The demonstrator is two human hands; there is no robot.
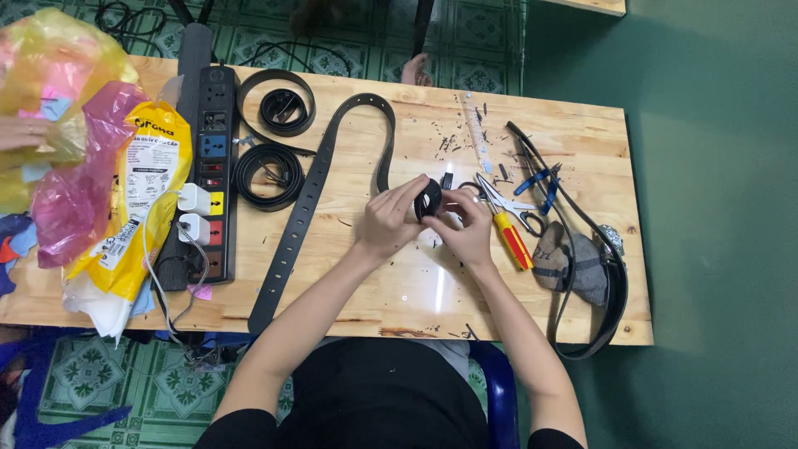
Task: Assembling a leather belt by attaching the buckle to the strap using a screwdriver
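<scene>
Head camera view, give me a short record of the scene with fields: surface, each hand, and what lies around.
surface: wooden table
left hand: grips the end of the long black belt, together with the right
right hand: pinches the same belt end
right of hands: scissors, red and yellow screwdriver, blue pliers
left of hands: two coiled belts, power strip, plastic bags

Our left hand (389, 220): fingers curled, pinching inward.
Our right hand (467, 224): fingertips meeting the left.
Our forearms: bare, converging.
</scene>
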